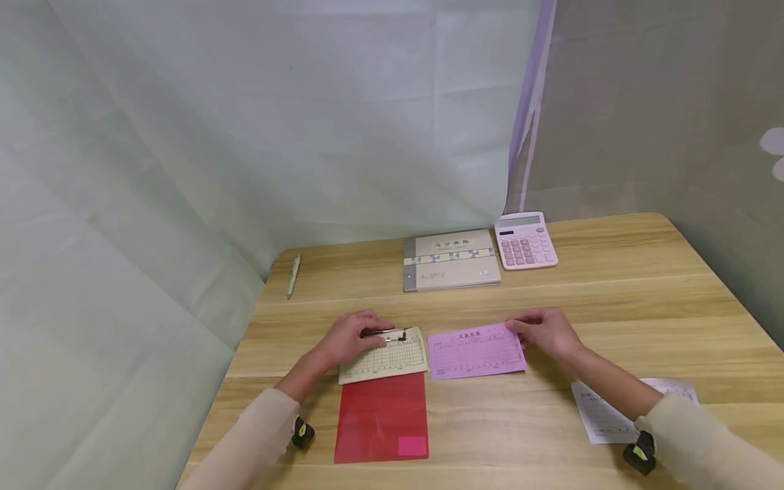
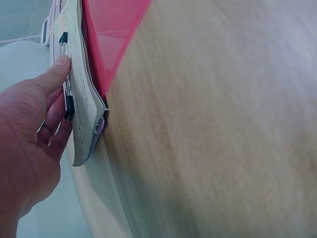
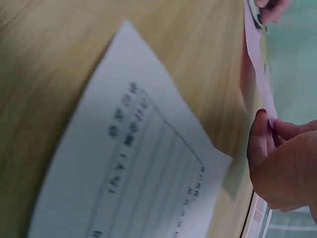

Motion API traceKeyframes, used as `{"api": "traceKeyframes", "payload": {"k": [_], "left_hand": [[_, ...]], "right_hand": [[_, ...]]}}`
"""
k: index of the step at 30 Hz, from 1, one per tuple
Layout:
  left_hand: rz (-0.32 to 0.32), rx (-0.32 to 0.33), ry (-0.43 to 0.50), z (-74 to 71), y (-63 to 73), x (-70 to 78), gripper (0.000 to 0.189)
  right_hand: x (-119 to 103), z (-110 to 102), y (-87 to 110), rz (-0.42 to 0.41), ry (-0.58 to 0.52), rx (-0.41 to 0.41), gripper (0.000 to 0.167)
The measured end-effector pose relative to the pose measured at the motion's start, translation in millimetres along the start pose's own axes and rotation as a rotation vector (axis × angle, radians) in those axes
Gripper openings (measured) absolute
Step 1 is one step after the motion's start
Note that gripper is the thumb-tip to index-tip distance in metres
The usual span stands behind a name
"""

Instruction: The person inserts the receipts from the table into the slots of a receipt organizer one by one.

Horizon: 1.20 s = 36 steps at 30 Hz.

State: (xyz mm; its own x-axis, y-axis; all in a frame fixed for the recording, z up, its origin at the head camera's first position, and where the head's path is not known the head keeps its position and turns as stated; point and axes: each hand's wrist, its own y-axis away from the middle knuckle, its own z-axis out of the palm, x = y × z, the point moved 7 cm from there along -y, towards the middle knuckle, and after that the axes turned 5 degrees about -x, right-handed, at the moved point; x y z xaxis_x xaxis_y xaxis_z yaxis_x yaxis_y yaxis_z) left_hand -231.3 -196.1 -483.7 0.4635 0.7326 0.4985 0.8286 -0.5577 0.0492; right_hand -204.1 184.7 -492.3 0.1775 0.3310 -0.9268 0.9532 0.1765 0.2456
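My left hand (image 1: 353, 338) grips a metal clip (image 1: 392, 335) with black ends at the top of a pad of pale yellow printed forms (image 1: 386, 361). In the left wrist view the thumb lies on the clip's bar, and the pad (image 2: 84, 106) shows as a thick stack of sheets. A red translucent folder (image 1: 380, 415) extends from under the pad toward me. To the right, my right hand (image 1: 548, 332) pinches the upper right corner of a purple printed form (image 1: 474, 352) between thumb and fingers. The form's left edge is close beside the pad.
A white printed form (image 1: 603, 418) lies under my right forearm. At the back of the wooden table (image 1: 612, 292) are an account book (image 1: 456, 265) and a pink calculator (image 1: 527, 241). A pen (image 1: 294, 277) lies at the back left. Pale curtains hang behind.
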Motion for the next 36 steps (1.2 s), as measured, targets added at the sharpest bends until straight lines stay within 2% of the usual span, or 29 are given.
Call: {"api": "traceKeyframes", "payload": {"k": [6, 13, 22, 26, 31, 36], "left_hand": [[-0.006, -0.004, 0.009, 0.5, 0.7, 0.6, 0.035], [-0.014, -0.004, 0.002, 1.5, 0.4, -1.2, 0.035], [-0.021, -0.012, -0.001, 0.3, 2.0, -0.2, 0.036], [-0.008, -0.015, -0.011, 0.1, 1.8, 0.7, 0.036], [0.004, -0.016, -0.017, 0.6, 0.8, 0.2, 0.034], [0.028, -0.006, -0.033, -0.7, 0.7, 2.1, 0.034]], "right_hand": [[0, 7, 0.0, -0.059, 0.086, -0.007, 0.021], [-6, 11, 2.0, -0.090, 0.191, -0.022, 0.015], [-13, 7, 0.0, -0.082, 0.217, -0.005, 0.015], [-27, 1, -2.8, -0.085, 0.238, 0.001, 0.016], [-51, -4, -9.8, -0.086, 0.162, 0.011, 0.021], [-64, 17, -20.2, -0.041, -0.003, -0.055, 0.025]]}}
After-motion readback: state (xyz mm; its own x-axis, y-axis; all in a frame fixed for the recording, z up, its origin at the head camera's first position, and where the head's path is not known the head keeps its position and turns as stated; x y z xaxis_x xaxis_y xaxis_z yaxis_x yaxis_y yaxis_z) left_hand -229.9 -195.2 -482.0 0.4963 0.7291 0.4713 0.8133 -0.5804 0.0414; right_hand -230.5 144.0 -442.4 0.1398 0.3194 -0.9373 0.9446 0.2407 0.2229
